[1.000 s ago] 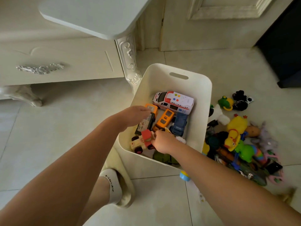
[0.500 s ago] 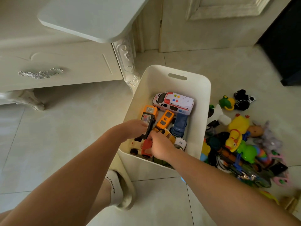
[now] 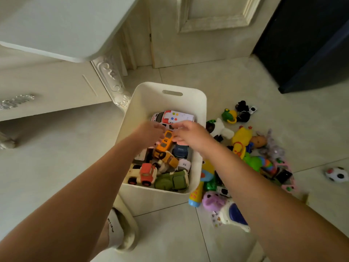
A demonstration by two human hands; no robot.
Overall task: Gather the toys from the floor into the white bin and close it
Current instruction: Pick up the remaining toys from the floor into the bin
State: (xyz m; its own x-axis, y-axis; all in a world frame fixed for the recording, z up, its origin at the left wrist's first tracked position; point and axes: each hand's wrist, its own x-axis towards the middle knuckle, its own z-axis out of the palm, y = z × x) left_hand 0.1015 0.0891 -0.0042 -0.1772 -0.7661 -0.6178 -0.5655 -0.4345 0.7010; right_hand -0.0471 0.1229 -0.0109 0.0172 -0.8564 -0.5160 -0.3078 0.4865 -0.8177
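- closing could be blocked if the toy pile (image 3: 243, 140) is heaped loosely over the cars (image 3: 166, 159) already inside.
- the white bin (image 3: 158, 202) is stood on the tiles (image 3: 56, 157), long axis running away from the viewer, handle slot (image 3: 172, 93) at the far end.
- left hand (image 3: 151, 134) and right hand (image 3: 190, 136) are met above the orange car (image 3: 165, 141) (blurred; grip cannot be told).

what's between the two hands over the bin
In the head view, an orange toy car lies between the left hand and the right hand, inside the white bin.
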